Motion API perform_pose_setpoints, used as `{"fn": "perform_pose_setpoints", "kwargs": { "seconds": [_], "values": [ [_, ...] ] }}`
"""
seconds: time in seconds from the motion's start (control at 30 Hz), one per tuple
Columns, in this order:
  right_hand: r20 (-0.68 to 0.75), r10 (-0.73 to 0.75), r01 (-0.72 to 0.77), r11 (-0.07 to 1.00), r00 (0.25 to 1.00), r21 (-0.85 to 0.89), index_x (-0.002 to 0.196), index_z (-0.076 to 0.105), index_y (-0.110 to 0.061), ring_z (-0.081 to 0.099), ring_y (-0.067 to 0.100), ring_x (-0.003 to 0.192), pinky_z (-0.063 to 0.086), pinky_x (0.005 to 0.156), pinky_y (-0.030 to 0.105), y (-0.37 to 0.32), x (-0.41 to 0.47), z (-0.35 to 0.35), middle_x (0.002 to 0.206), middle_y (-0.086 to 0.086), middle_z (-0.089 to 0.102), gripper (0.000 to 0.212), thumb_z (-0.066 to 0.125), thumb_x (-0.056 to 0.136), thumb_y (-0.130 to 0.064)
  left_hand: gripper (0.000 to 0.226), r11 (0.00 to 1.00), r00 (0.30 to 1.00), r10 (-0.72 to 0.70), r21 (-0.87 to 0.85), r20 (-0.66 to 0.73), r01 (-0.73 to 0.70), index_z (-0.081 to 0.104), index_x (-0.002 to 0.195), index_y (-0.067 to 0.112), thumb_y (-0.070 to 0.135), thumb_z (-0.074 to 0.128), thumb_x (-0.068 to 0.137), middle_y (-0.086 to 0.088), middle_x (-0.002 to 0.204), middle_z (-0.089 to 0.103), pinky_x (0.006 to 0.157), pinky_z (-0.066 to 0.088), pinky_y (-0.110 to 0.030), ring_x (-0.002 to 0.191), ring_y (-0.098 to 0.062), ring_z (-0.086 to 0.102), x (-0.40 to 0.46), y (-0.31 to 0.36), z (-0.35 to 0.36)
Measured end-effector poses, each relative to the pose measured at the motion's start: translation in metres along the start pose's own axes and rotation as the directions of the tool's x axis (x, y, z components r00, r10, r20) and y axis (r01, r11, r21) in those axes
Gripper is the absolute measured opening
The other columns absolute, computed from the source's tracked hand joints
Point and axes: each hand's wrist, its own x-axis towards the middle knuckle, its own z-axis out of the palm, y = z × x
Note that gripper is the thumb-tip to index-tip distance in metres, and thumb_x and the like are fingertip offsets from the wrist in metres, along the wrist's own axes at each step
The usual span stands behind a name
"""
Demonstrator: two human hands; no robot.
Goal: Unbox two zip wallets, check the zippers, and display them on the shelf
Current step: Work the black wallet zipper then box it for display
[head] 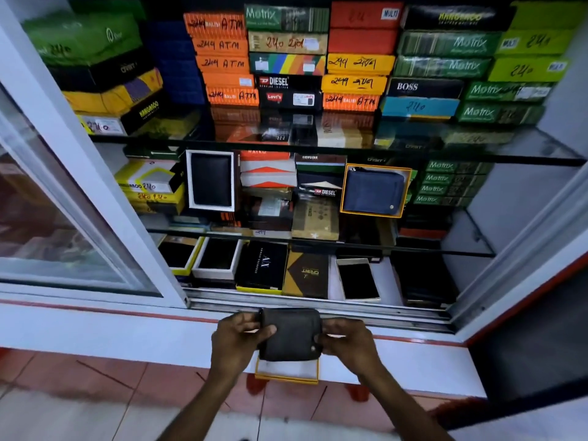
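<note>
A dark brown zip wallet (pixel 291 335) is held flat between both hands in front of the cabinet ledge. My left hand (pixel 237 340) grips its left edge near the zipper corner, and my right hand (pixel 346 342) pinches its right edge. Just below the wallet an open yellow-rimmed box (pixel 286 372) rests on the white ledge. On the middle glass shelf a blue zip wallet (pixel 374 190) stands upright in its orange-rimmed box.
The cabinet's sliding glass door (pixel 63 218) is pushed to the left. Stacks of coloured wallet boxes (pixel 286 58) fill the top shelf. A black wallet in a white box (pixel 211 179) stands on the middle shelf. Open boxes (pixel 219 257) line the bottom shelf.
</note>
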Motion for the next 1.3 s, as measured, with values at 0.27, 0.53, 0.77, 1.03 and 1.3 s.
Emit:
{"fn": "perform_pose_setpoints", "kwargs": {
  "seconds": [0.27, 0.53, 0.77, 1.03, 1.3],
  "values": [
    [0.004, 0.163, -0.158, 0.959, 0.987, -0.236, 0.057, 0.071, -0.015, 0.073, 0.012, 0.063, 0.056, 0.066, 0.029, 0.039, 0.022, 0.035, 0.056, 0.002, 0.073, 0.013, 0.077, 0.069, -0.016, 0.022, 0.961, 1.0, -0.01, 0.278, 0.016, 0.006, 0.076, 0.079, 0.011, 0.032, 0.08, 0.074, -0.006, 0.082, 0.077, 0.071, 0.045, -0.018, 0.088, -0.023, 0.072, 0.017, -0.045, 0.025],
    [0.021, 0.279, -0.276, 0.956, 0.96, -0.095, 0.078, 0.074, -0.016, 0.075, 0.025, 0.084, 0.063, 0.082, 0.043, 0.055, 0.024, 0.04, 0.089, 0.012, 0.078, 0.01, 0.081, 0.072, -0.016, 0.027, 0.954, 0.995, -0.095, 0.287, 0.0, 0.091, 0.078, 0.09, 0.008, 0.03, 0.078, 0.074, -0.008, 0.096, 0.077, 0.073, 0.043, -0.019, 0.097, -0.023, 0.069, 0.014, -0.048, 0.029],
    [-0.047, 0.111, -0.101, 0.979, 0.993, 0.177, 0.095, 0.072, -0.008, 0.074, 0.033, 0.088, 0.061, 0.067, 0.039, -0.01, 0.014, 0.007, 0.098, 0.017, 0.075, 0.017, 0.077, 0.079, -0.009, 0.018, 0.99, 0.992, 0.071, 0.132, -0.104, -0.057, 0.076, 0.086, 0.019, 0.02, 0.082, 0.069, 0.006, 0.082, 0.076, 0.074, 0.051, -0.021, 0.082, -0.005, 0.067, 0.001, 0.023, -0.008],
    [-0.203, -0.21, 0.25, 0.947, 0.956, 0.2, 0.108, 0.069, -0.011, 0.067, 0.013, 0.082, 0.057, 0.078, 0.032, -0.148, 0.035, -0.031, 0.1, 0.005, 0.074, 0.027, 0.075, 0.082, -0.011, 0.028, 0.927, 0.905, 0.354, -0.039, -0.235, -0.373, 0.072, 0.097, 0.021, 0.021, 0.082, 0.07, 0.008, 0.086, 0.074, 0.071, 0.054, -0.02, 0.077, -0.003, 0.07, 0.024, 0.142, -0.035],
    [-0.261, -0.277, 0.3, 0.953, 0.925, 0.052, 0.129, 0.058, -0.014, 0.064, 0.012, 0.096, 0.049, 0.084, 0.025, -0.198, 0.091, -0.031, 0.104, -0.002, 0.068, 0.048, 0.072, 0.084, -0.015, 0.04, 0.906, 0.897, 0.419, 0.004, -0.14, -0.423, 0.067, 0.111, 0.021, 0.015, 0.078, 0.073, 0.007, 0.093, 0.071, 0.084, 0.057, -0.029, 0.083, -0.008, 0.068, 0.089, 0.192, -0.003]
  ]
}}
